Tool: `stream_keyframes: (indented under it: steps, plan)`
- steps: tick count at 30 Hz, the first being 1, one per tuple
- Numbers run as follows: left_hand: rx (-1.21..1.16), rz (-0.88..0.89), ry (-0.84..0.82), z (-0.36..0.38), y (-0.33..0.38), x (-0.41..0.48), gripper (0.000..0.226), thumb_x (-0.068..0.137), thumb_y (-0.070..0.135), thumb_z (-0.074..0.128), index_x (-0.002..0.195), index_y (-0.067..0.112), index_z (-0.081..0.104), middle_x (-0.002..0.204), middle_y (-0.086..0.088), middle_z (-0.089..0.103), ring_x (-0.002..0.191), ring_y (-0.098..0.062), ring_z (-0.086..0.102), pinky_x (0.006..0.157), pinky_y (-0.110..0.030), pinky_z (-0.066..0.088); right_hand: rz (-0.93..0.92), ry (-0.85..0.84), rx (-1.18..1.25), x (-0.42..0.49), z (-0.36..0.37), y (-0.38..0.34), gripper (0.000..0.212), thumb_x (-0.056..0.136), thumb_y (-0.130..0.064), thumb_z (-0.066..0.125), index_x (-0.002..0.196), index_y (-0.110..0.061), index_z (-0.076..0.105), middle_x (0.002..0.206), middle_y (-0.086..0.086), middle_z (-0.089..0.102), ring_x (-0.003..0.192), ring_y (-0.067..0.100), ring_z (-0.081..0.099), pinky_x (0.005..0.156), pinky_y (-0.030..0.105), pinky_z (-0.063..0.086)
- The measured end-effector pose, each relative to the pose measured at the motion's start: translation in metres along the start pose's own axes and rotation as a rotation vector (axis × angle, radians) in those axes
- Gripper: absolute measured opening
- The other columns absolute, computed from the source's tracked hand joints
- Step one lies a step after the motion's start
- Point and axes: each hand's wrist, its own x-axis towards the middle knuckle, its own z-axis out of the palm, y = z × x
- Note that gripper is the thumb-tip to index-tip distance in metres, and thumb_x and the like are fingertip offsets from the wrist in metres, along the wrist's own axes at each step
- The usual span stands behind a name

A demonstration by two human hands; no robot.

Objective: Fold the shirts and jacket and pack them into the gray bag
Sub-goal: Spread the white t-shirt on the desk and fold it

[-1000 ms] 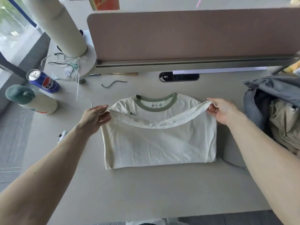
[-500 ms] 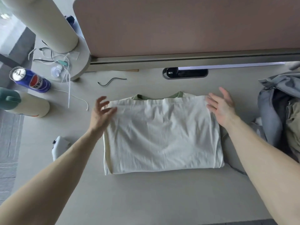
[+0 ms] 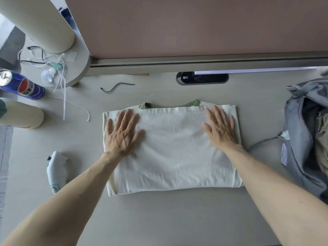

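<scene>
One broad desk [image 3: 159, 219] carries everything. At its middle lies the cream shirt [image 3: 174, 157], doubled into a rectangle, probably so that it will fit the bag. Near its right edge the gray bag [image 3: 298, 139] gapes open with tan cloth inside, likely waiting for it. The left hand [image 3: 122, 132] and the right hand [image 3: 221, 128] press flat, fingers straight and spread, gripping nothing, seemingly smoothing the fold. Only the green collar [image 3: 193, 103] peeks out beyond.

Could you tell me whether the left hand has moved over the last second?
Yes. Against the cream shirt, the left hand has moved right, from pinching its left edge to lying flat on top of it.
</scene>
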Motion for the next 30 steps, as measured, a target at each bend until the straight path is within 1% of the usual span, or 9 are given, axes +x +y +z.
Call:
stream_keyframes:
  steps: [2,5,8,11,15,18,23,26,30]
  plan:
    - [0.001,-0.022,-0.013,0.000,0.002,0.002,0.065,0.099,0.062,0.013,0.159,0.037,0.005,0.167,0.008,-0.007,0.152,-0.011,-0.012,0.123,-0.052,-0.004,0.016,-0.009,-0.018,0.001,-0.002,0.000,0.064,0.095,-0.057,0.011,0.156,-0.036,0.004,0.165,-0.008,0.000,0.151,0.013,-0.003,0.120,0.048,0.000]
    - [-0.041,-0.066,-0.017,-0.002,0.009,-0.005,0.065,0.099,0.057,0.014,0.159,0.034,0.005,0.168,0.005,-0.007,0.154,-0.017,-0.009,0.123,-0.052,-0.008,0.082,0.019,0.013,-0.007,-0.007,-0.012,0.061,0.099,-0.049,0.022,0.157,-0.032,0.011,0.166,-0.003,0.004,0.152,0.019,0.000,0.121,0.052,-0.001]
    - [-0.080,0.019,0.026,0.008,0.030,-0.040,0.066,0.099,0.053,0.020,0.160,0.029,0.011,0.168,0.001,0.002,0.155,-0.023,0.000,0.123,-0.054,-0.002,0.047,0.087,0.063,-0.043,-0.006,-0.035,0.063,0.096,-0.046,0.023,0.156,-0.026,0.021,0.165,0.002,0.011,0.152,0.026,0.008,0.119,0.051,0.000]
    - [-0.132,0.038,-0.011,0.027,0.046,-0.090,0.064,0.101,0.054,0.020,0.160,0.031,0.011,0.168,0.001,0.004,0.155,-0.024,0.003,0.123,-0.055,-0.001,-0.004,0.092,0.042,-0.094,0.015,-0.048,0.061,0.096,-0.044,0.027,0.154,-0.026,0.028,0.163,0.003,0.019,0.149,0.026,0.018,0.118,0.052,0.008]
    - [-0.025,-0.023,-0.042,0.038,0.033,-0.123,0.065,0.099,0.058,0.022,0.159,0.036,0.012,0.168,0.004,0.007,0.154,-0.022,0.008,0.123,-0.053,0.005,0.043,0.107,0.012,-0.119,0.032,-0.031,0.061,0.097,-0.048,0.028,0.152,-0.024,0.034,0.161,0.004,0.028,0.146,0.028,0.029,0.118,0.052,0.020]
    - [0.012,0.021,-0.037,0.038,0.025,-0.121,0.068,0.097,0.062,0.024,0.159,0.038,0.012,0.168,0.004,0.010,0.154,-0.024,0.011,0.121,-0.057,0.010,-0.018,0.140,-0.015,-0.117,0.035,-0.019,0.061,0.097,-0.049,0.029,0.152,-0.023,0.035,0.159,0.005,0.030,0.146,0.029,0.029,0.119,0.052,0.019]
    - [0.020,-0.118,-0.031,0.040,0.019,-0.122,0.078,0.091,0.073,0.023,0.159,0.035,0.013,0.168,0.005,0.009,0.154,-0.033,0.004,0.119,-0.062,0.005,-0.039,0.163,-0.012,-0.116,0.040,-0.013,0.062,0.097,-0.048,0.028,0.154,-0.024,0.031,0.161,0.003,0.027,0.148,0.027,0.025,0.119,0.052,0.017]
    - [-0.018,-0.190,-0.032,0.039,0.020,-0.126,0.079,0.089,0.076,0.018,0.158,0.040,0.009,0.168,0.006,0.003,0.154,-0.032,-0.002,0.120,-0.061,0.001,-0.028,0.165,-0.024,-0.119,0.043,-0.011,0.062,0.098,-0.050,0.025,0.155,-0.026,0.027,0.162,0.002,0.023,0.149,0.026,0.022,0.120,0.052,0.015]
    - [-0.009,-0.241,-0.018,0.045,0.012,-0.155,0.080,0.087,0.079,0.019,0.157,0.043,0.005,0.168,0.005,0.002,0.154,-0.030,0.000,0.121,-0.057,0.005,0.000,0.167,-0.007,-0.146,0.052,-0.009,0.064,0.097,-0.052,0.021,0.156,-0.026,0.024,0.163,0.002,0.020,0.149,0.026,0.020,0.120,0.052,0.013]
